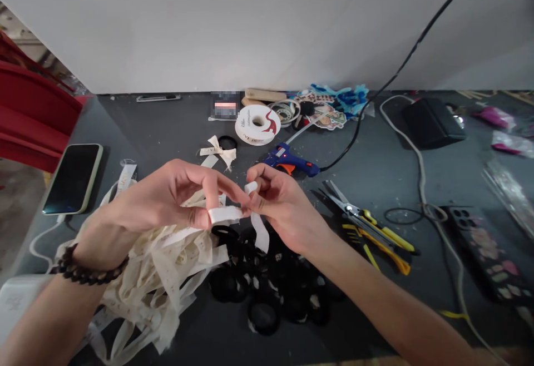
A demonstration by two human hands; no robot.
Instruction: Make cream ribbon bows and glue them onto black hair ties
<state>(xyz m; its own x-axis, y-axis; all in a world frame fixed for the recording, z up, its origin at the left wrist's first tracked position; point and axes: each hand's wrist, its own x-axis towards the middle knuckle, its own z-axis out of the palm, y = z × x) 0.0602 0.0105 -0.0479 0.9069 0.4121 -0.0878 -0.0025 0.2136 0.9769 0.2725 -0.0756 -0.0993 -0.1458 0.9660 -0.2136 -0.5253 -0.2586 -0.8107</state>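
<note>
A short white ribbon [225, 214] is stretched between my two hands above the table. My left hand [183, 199], with a dark bead bracelet [89, 268] at the wrist, pinches the ribbon's left part. The fingers of my right hand [283, 199] close on its other part, where it folds into a loop and one tail hangs down. Below my left hand lies a heap of cream ribbon strips [167, 277]. Several black hair ties [263, 315] are piled beneath my right hand. A finished-looking cream bow [219, 151] with a black hair tie sits just beyond my fingers.
Behind my hands are a ribbon spool [246, 132] and a blue glue gun [292, 160] with a black cable. Scissors [350, 207] and a yellow-handled tool [390, 232] lie right. A phone [74, 179] is left; a patterned phone case [486, 249] and black box [434, 123] are right.
</note>
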